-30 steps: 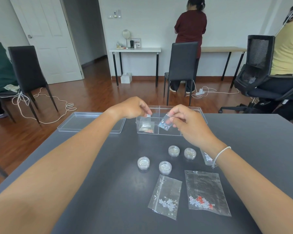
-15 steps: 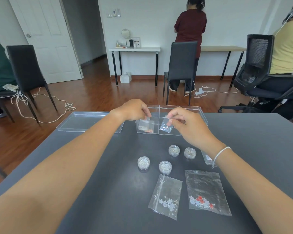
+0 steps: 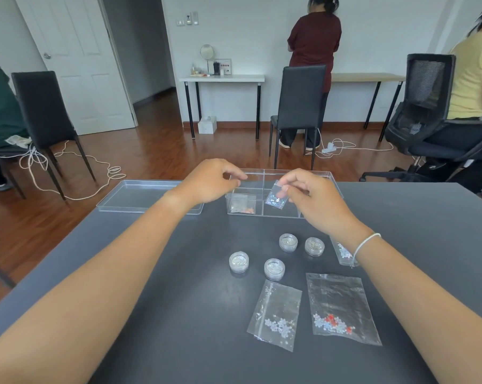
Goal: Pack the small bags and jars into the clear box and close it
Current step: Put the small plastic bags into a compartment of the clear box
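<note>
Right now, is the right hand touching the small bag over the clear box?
Touching. The head view shows the right hand pinching the small bag by its top edge above the clear box.
</note>
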{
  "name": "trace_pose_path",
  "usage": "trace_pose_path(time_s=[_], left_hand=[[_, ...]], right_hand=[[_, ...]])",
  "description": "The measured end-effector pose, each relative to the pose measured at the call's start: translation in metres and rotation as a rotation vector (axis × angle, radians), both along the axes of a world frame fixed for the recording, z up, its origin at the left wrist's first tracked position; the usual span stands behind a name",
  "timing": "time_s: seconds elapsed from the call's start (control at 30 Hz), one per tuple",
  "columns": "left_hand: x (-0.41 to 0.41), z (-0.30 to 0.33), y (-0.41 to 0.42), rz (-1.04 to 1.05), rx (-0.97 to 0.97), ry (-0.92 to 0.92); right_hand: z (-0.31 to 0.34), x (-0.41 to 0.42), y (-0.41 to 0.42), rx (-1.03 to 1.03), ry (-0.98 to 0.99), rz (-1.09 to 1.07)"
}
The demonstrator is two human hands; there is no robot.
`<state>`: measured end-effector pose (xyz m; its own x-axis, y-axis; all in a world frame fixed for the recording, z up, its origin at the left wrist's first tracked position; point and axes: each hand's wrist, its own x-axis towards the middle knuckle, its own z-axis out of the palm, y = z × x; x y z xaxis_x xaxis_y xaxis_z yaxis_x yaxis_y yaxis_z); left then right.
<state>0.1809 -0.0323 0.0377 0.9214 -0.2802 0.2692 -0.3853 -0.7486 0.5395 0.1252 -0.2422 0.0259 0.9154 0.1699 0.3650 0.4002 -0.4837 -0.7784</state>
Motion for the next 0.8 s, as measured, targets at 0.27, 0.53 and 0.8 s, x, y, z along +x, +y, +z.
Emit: trace_pose_path(time_s=[0.27, 0.53, 0.8], left_hand=[[-0.069, -0.011, 0.016, -0.07, -0.183, 0.001], [-0.1, -0.029, 0.015, -0.223, -0.168, 0.149], [-0.107, -0.041, 0.009, -0.277, -0.069, 0.234]], right_hand=[[0.013, 0.012, 0.015, 0.059, -0.038, -0.025], [0.022, 0.04, 0.04, -0.096, -0.019, -0.018], [0.022, 0.049, 0.054, -0.337, 0.106, -0.034]])
